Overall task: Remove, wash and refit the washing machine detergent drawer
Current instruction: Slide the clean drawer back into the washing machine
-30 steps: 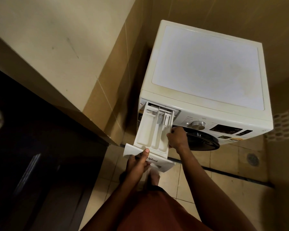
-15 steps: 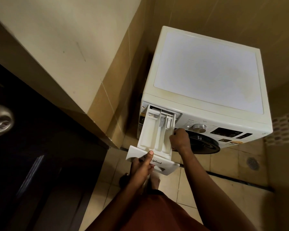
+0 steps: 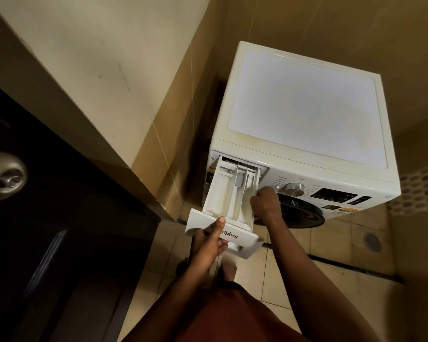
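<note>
Left grip [image 3: 209, 243] pinches the front panel of the detergent drawer [image 3: 221, 193], thumb flat on top by the printed logo, fingers tucked under the panel. Right grip [image 3: 265, 202] is curled and holds the drawer's right side wall, knuckles up, just in front of the machine's face. The drawer is pulled far out of its slot at the top left corner of the washing machine [image 3: 304, 107], back end still inside the opening, front panel tilted down toward the floor. White compartments are open to view, with long dividers running front to back; contents too dim to tell. Right of the slot are a silver dial [image 3: 294, 189] and a dark display strip [image 3: 331, 195]. The dark round porthole door [image 3: 302, 214] sits under them, partly hidden by the right wrist. The machine stands in a tiled corner, its left side close to a beige wall pillar [image 3: 97, 70] that juts out near the drawer. Far left is a dark wooden door [image 3: 59, 230] with a metal doorknob [image 3: 4, 176], well apart from the drawer. The tiled floor [image 3: 331, 245] has a round drain [image 3: 371, 241] to the right. Bare feet [image 3: 229, 267] stand below the drawer panel, and a reddish-brown garment [image 3: 220, 314] fills the bottom of the view. A mosaic tile band [image 3: 420, 191] runs along the right edge.
</note>
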